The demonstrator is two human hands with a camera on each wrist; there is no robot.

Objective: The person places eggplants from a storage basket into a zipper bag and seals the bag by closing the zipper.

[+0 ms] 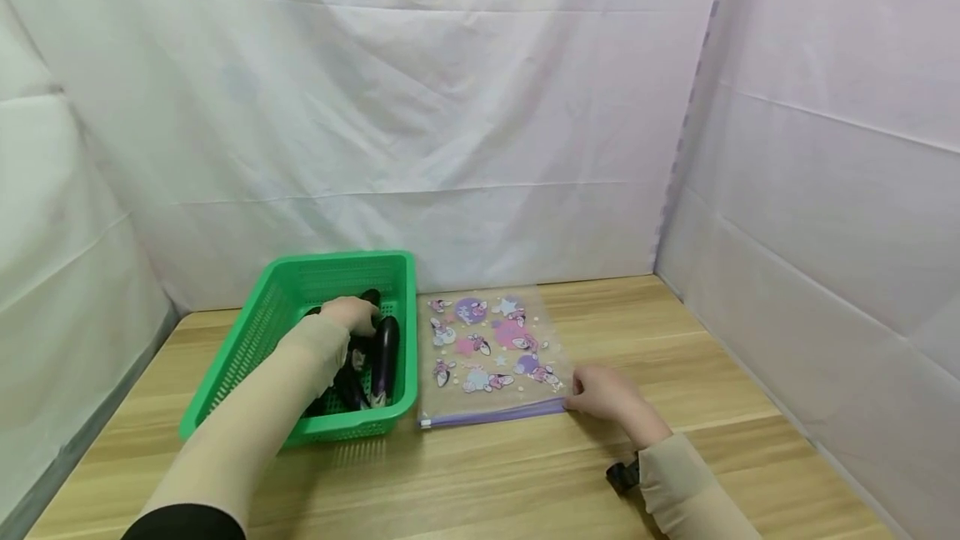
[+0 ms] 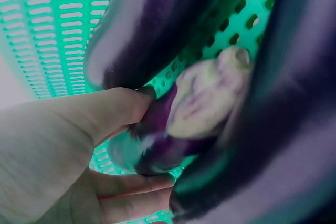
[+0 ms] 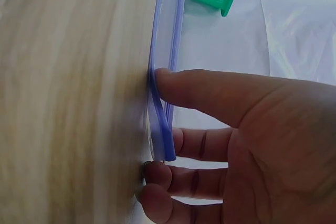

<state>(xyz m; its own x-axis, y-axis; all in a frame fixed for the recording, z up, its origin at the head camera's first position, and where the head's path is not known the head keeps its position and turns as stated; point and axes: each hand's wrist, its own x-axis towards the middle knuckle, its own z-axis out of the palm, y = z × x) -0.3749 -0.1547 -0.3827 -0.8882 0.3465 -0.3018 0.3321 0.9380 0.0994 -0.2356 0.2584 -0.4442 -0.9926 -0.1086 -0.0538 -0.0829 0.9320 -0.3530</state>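
Observation:
My left hand (image 1: 349,315) reaches into a green plastic basket (image 1: 410,315) that holds several dark purple eggplants (image 1: 385,357). In the left wrist view, its thumb and fingers lie on either side of one eggplant (image 2: 197,103), whose pale stem end points away from the palm. Larger eggplants flank it, partly hiding it. To the right of the basket, a clear zip bag (image 1: 483,361) printed with cartoon figures lies flat, its purple zip edge facing me. My right hand (image 1: 606,392) pinches the right end of that zip edge (image 3: 167,142) between thumb and fingers.
The wood-grain table (image 1: 465,490) carries the basket and bag side by side. White cloth (image 1: 480,107) hangs behind and on both sides. A white slider (image 1: 425,423) sits at the zip's left end, near the basket. A small black device (image 1: 622,475) is at the right wrist.

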